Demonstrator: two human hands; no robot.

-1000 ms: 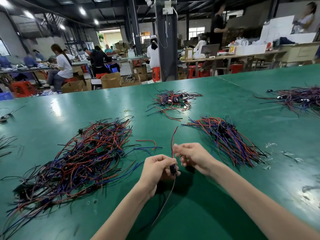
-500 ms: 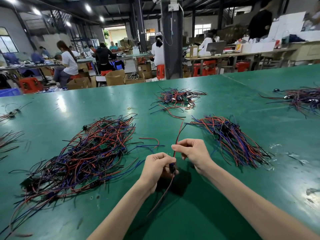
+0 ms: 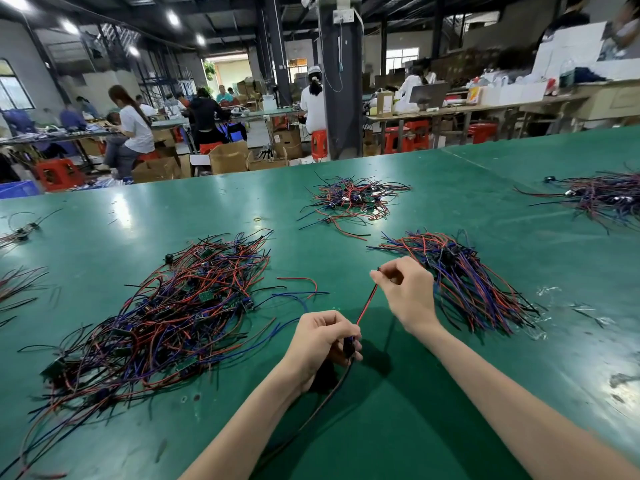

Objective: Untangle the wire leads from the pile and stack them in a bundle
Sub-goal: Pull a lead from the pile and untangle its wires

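A big tangled pile (image 3: 162, 317) of red, blue and black wire leads lies on the green table (image 3: 433, 427) to my left. A neater bundle (image 3: 464, 271) of the same leads lies to my right. My left hand (image 3: 322, 344) grips one wire lead (image 3: 367, 304) at its small black connector, and a dark strand trails from it toward me. My right hand (image 3: 407, 289) pinches the far tip of that lead's red strand, which runs taut between my hands. Both hands are above the table between the pile and the bundle.
A smaller heap of leads (image 3: 353, 199) lies farther back at centre, another heap (image 3: 602, 195) at the far right, and stray leads (image 3: 17, 271) at the left edge. Scraps of clear plastic (image 3: 581, 310) lie right of the bundle. People work at tables beyond the far edge.
My right hand slid along the red strand out to its tip, up and to the right, drawing it straight. My left hand stayed on the connector.
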